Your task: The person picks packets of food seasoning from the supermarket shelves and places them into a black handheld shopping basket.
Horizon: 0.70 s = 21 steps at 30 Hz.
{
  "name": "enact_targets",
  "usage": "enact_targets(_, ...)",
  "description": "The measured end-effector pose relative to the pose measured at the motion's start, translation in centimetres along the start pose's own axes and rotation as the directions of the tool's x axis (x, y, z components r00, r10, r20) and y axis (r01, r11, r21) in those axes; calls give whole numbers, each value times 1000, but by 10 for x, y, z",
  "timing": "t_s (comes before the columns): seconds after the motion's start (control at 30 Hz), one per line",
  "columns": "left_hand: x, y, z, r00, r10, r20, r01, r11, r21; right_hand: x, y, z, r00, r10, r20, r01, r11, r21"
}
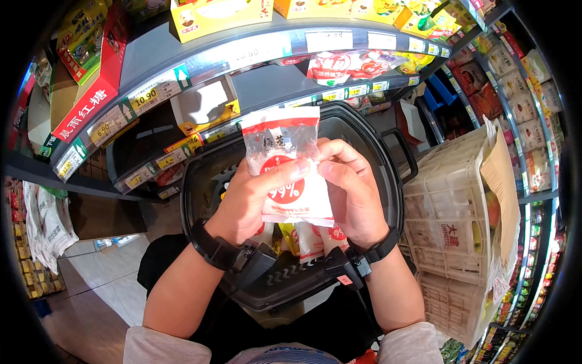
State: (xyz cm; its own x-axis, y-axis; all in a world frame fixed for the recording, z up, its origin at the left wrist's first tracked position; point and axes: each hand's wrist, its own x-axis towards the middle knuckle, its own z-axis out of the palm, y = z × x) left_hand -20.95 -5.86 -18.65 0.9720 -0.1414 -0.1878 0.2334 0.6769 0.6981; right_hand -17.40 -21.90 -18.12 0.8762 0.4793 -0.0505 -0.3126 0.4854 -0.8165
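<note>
Above a black plastic basket (393, 214), I hold a small white, red and clear plastic seasoning packet (298, 207) upright, its printed front facing me. My left hand (248, 198) grips the packet from the left, with the thumb lying across its front. At the packet's right edge, the thumb and fingertips of my right hand (359, 195) pinch the film. Part of the red circle on the packet is covered by my left thumb. Similar white and red packets (310, 245) lie in the basket below, beside a yellow packet (289, 237).
Store shelves (150, 54) with price labels curve across the front, bearing yellow boxes (223, 18) and bagged goods (329, 68). Stacked white plastic crates (445, 218) stand close on the right. White bags (50, 223) are at the left, near the tiled floor (102, 291).
</note>
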Motion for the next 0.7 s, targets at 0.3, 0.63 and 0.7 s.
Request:
enact_targets(0.3,0,-1,2,1000,13,-3,-13,998,66,2,1,-4,1000,-12,10,13,1000,-26)
enact_targets(0.63,-1,-1,4,1000,14,-5,-13,996,91,4,2,-7,996,-86,1,85,979,-186)
enact_targets(0.7,0,-2,4,1000,12,-7,-11,996,94,4,3,-8,996,-89,-9,85,974,-208)
